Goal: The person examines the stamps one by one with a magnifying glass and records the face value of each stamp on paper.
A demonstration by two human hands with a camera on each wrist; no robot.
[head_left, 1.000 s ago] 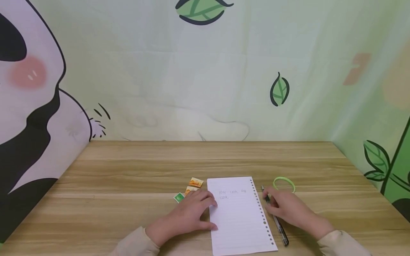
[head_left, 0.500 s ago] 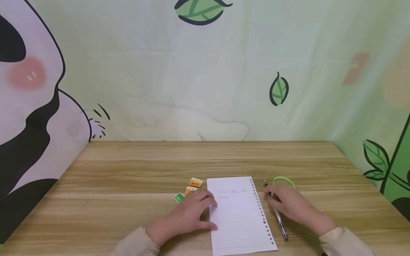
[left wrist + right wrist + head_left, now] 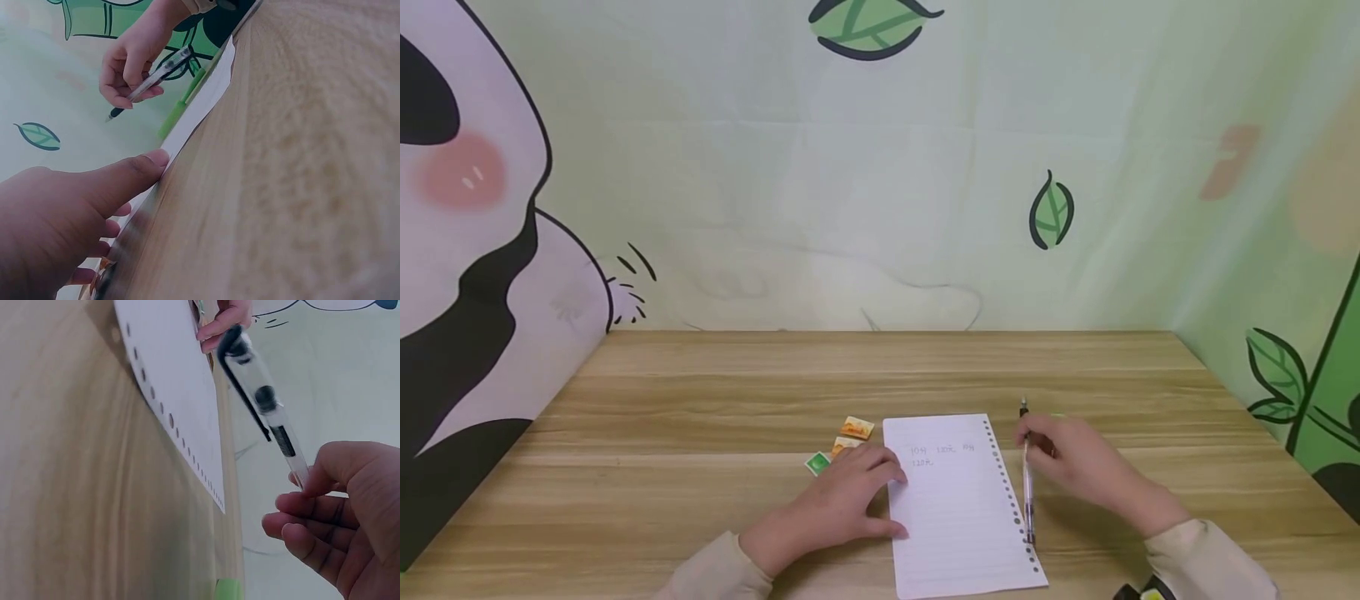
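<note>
A lined sheet of paper (image 3: 962,517) with a row of punched holes along its right edge lies on the table. It carries two short handwritten lines near the top. My left hand (image 3: 842,496) rests at the sheet's left edge, its fingers loosely bent and its thumb (image 3: 134,172) on the paper. Right of the sheet, my right hand (image 3: 1078,462) pinches a clear pen (image 3: 284,437) with a black clip between thumb and fingers. In the left wrist view the pen is raised off the table, its writing tip pointing away from me.
Two orange stamp-like pieces (image 3: 857,427) and a green one (image 3: 817,462) lie beyond my left hand, partly covered by it. A light green ring (image 3: 229,589) lies behind my right hand, mostly hidden in the head view. A printed backdrop (image 3: 880,183) stands behind the wooden table (image 3: 700,392).
My right hand has lifted the pen; its tip has moved away from me and its clip end has swung left to the sheet's right edge. The left hand and paper have stayed in place.
</note>
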